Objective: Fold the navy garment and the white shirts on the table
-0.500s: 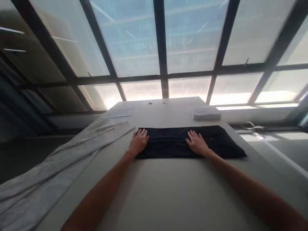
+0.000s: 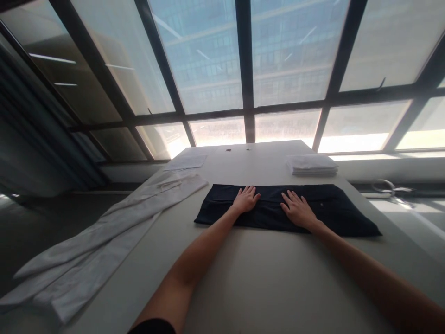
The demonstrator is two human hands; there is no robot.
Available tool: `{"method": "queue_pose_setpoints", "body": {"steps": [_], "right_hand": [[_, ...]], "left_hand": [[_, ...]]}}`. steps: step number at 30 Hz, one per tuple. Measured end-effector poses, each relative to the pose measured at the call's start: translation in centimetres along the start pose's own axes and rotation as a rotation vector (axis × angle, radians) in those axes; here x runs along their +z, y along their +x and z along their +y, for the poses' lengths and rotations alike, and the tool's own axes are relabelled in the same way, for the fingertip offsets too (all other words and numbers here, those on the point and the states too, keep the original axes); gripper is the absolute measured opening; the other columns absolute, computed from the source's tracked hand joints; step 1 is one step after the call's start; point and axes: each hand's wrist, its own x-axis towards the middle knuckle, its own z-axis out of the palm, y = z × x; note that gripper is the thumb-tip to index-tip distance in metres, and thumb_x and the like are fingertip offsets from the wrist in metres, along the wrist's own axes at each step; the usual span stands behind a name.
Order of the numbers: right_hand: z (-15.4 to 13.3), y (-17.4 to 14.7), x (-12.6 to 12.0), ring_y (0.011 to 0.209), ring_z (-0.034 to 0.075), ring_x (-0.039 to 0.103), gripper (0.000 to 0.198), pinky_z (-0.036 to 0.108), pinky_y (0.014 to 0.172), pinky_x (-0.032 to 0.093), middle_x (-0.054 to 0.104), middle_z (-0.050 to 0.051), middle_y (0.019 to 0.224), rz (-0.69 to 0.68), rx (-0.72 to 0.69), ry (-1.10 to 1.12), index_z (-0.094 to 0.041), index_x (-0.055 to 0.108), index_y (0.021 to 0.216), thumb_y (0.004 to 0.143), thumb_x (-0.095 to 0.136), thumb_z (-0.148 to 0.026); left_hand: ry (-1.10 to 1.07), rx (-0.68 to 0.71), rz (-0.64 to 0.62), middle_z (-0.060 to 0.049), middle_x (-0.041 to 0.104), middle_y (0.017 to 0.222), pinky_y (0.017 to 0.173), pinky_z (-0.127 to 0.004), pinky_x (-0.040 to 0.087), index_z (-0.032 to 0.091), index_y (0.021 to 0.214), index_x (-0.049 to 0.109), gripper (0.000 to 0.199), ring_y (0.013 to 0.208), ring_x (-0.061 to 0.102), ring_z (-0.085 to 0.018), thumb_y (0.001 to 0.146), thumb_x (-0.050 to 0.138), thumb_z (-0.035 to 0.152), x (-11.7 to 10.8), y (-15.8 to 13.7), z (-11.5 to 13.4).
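Observation:
A dark navy folded garment, seemingly a pair of trousers (image 2: 215, 204), lies flat across the white table (image 2: 264, 278). My left hand (image 2: 246, 199) rests palm down near its middle, fingers spread. To the right of it, my right hand (image 2: 297, 209) also lies flat on the cloth with the fingers apart. A small light spot shows on the fabric to the right of that hand. Neither hand grips the cloth.
Pale trousers (image 2: 139, 218) stretch along the table's left side and hang toward the near edge. A stack of folded white cloth (image 2: 313, 165) sits at the back right. Another flat white cloth (image 2: 186, 162) lies at the back left. Large windows (image 2: 292, 51) stand behind.
My left hand has slid right over the navy garment, from its left end toward the middle. The right hand stays flat on the cloth. The view has turned slightly left.

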Motion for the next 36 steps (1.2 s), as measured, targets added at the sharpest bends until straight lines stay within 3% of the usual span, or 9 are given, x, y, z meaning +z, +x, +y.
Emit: {"method": "queue_pose_setpoints", "body": {"steps": [7, 11, 14, 17, 21, 24, 28, 36], "right_hand": [[0.0, 0.0, 0.0, 0.156, 0.030, 0.019, 0.066, 0.055, 0.123, 0.018, 0.025, 0.015, 0.168, 0.008, -0.009, 0.007, -0.015, 0.034, 0.161, 0.105, 0.024, -0.050], [0.0, -0.1, 0.2, 0.155, 0.030, 0.022, 0.065, 0.055, 0.122, 0.020, 0.029, 0.016, 0.166, 0.041, -0.018, 0.001, -0.015, 0.037, 0.159, 0.105, 0.026, -0.049], [0.0, -0.2, 0.2, 0.153, 0.032, 0.025, 0.063, 0.057, 0.121, 0.023, 0.032, 0.018, 0.165, 0.080, -0.029, -0.013, -0.013, 0.041, 0.157, 0.105, 0.028, -0.047], [-0.6, -0.7, -0.3, 0.153, 0.033, 0.026, 0.059, 0.059, 0.121, 0.021, 0.033, 0.020, 0.163, 0.185, -0.064, -0.027, -0.011, 0.047, 0.153, 0.104, 0.030, -0.039], [-2.2, -1.5, -0.9, 0.155, 0.026, 0.023, 0.055, 0.052, 0.124, 0.020, 0.033, 0.015, 0.165, 0.266, -0.236, 0.032, -0.014, 0.047, 0.153, 0.104, 0.031, -0.033], [-3.2, -1.9, -0.6, 0.156, 0.025, 0.019, 0.058, 0.052, 0.124, 0.021, 0.029, 0.012, 0.167, 0.170, -0.345, 0.061, -0.017, 0.042, 0.157, 0.103, 0.035, -0.037], [-3.4, -1.9, 0.1, 0.156, 0.027, 0.016, 0.060, 0.055, 0.124, 0.018, 0.024, 0.012, 0.168, 0.057, -0.350, 0.053, -0.020, 0.039, 0.158, 0.102, 0.038, -0.042], [-3.4, -2.0, -0.5, 0.156, 0.026, 0.013, 0.062, 0.052, 0.125, 0.014, 0.020, 0.012, 0.168, -0.002, -0.333, 0.042, -0.021, 0.035, 0.160, 0.104, 0.034, -0.047]], "left_hand": [[0.043, -0.234, -0.097, -0.007, 0.014, 0.170, 0.124, -0.057, 0.016, 0.020, 0.162, 0.027, 0.069, 0.157, 0.012, -0.029, 0.105, 0.015, 0.057, -2.0, -2.6, -8.4], [0.117, -0.329, -0.057, -0.010, 0.021, 0.169, 0.123, -0.057, 0.020, 0.015, 0.159, 0.033, 0.063, 0.156, 0.020, -0.031, 0.107, 0.020, 0.049, -3.3, -5.5, -11.8], [0.181, -0.292, 0.093, -0.014, 0.037, 0.163, 0.123, -0.058, 0.020, 0.013, 0.154, 0.043, 0.058, 0.153, 0.028, -0.032, 0.108, 0.023, 0.042, -3.8, -6.7, -10.5], [0.155, -0.089, 0.226, -0.012, 0.040, 0.161, 0.125, -0.051, 0.019, 0.015, 0.154, 0.044, 0.056, 0.153, 0.028, -0.028, 0.108, 0.024, 0.041, -3.2, -7.0, -5.9], [0.047, 0.223, 0.113, -0.006, 0.029, 0.167, 0.127, -0.049, 0.016, 0.021, 0.160, 0.034, 0.057, 0.156, 0.019, -0.022, 0.108, 0.024, 0.046, -0.8, -7.0, 0.6], [0.015, 0.290, 0.007, -0.005, 0.020, 0.170, 0.127, -0.053, 0.013, 0.023, 0.163, 0.024, 0.063, 0.158, 0.012, -0.024, 0.107, 0.026, 0.053, 0.7, -7.4, 2.5], [0.009, 0.206, -0.054, -0.005, 0.012, 0.171, 0.127, -0.055, 0.009, 0.023, 0.165, 0.017, 0.073, 0.158, 0.006, -0.026, 0.104, 0.026, 0.062, 0.9, -8.2, 1.6], [0.050, -0.270, 0.044, -0.010, 0.021, 0.169, 0.124, -0.061, 0.010, 0.020, 0.163, 0.027, 0.072, 0.157, 0.013, -0.032, 0.104, 0.016, 0.061, -0.4, -7.3, -4.0]]}}
